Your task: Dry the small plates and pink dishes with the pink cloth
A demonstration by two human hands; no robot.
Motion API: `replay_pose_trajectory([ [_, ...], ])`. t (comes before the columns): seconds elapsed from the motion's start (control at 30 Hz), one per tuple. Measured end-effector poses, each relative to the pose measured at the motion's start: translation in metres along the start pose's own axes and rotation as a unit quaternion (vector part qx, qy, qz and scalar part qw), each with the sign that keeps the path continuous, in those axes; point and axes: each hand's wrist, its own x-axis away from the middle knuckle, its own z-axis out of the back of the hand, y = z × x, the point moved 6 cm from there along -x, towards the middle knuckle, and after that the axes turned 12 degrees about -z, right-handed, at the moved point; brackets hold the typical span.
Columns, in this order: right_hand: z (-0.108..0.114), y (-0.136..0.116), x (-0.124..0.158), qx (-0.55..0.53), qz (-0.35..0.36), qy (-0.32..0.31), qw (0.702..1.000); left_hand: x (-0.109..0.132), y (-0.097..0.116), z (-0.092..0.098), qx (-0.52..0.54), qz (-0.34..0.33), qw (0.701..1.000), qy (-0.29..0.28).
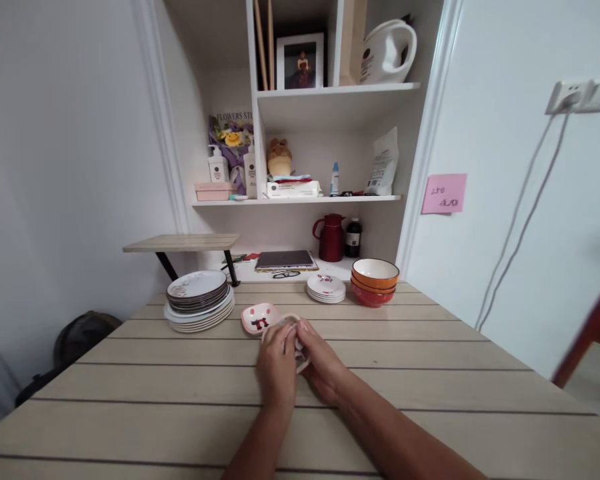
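We see both bare hands together over the middle of the table (430, 377), closed on one small bowl (304, 364) held between them. Our left hand (278, 360) wraps the bowl's near left side, its fingers reaching over the rim, while our right hand (325, 363) grips it from the right, thumb and fingertips near the top edge. Inside the bowl we make out something pale and greyish between the fingers, but we cannot tell what it is. The bowl sits just in front of a pink-rimmed dish (259, 318) with a dark and red figure on it, overlapping that dish's right edge from our viewpoint; we cannot tell whether the two touch. To the left, near the table's far edge, we have a tall stack of plates (200, 304), dark-rimmed ones above paler ones. Beyond the hands and to the right stands a low stack of small plates (326, 289), flowers showing on the top one, and just beside it a pile of bowls (375, 284), orange above and red below, white inside. Behind these, under the shelves (330, 97), we find a dark red jug (331, 239) next to a black bottle (353, 238), with a closed laptop (285, 259) lying to their left.
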Motion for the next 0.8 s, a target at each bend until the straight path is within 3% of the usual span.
replay_pose_trajectory([
  [0.1,0.005,0.001,-0.002,-0.02,-0.021,0.015,0.999,-0.001,0.003,-0.004,0.023,-0.029,0.999,-0.032],
  [0.3,0.031,-0.012,-0.013,-0.072,-0.003,0.061,0.995,0.0,0.026,-0.019,0.07,-0.154,0.969,-0.181],
  [0.47,0.04,-0.031,-0.004,0.023,-0.03,0.055,0.998,0.005,0.038,-0.024,-0.097,-0.258,0.928,-0.249],
  [0.6,0.037,-0.042,0.009,0.119,-0.048,0.019,0.992,0.009,0.046,-0.024,-0.22,-0.309,0.892,-0.246],
  [0.8,0.037,-0.045,0.012,0.155,-0.037,-0.012,0.987,0.009,0.049,-0.019,-0.264,-0.299,0.89,-0.219],
])
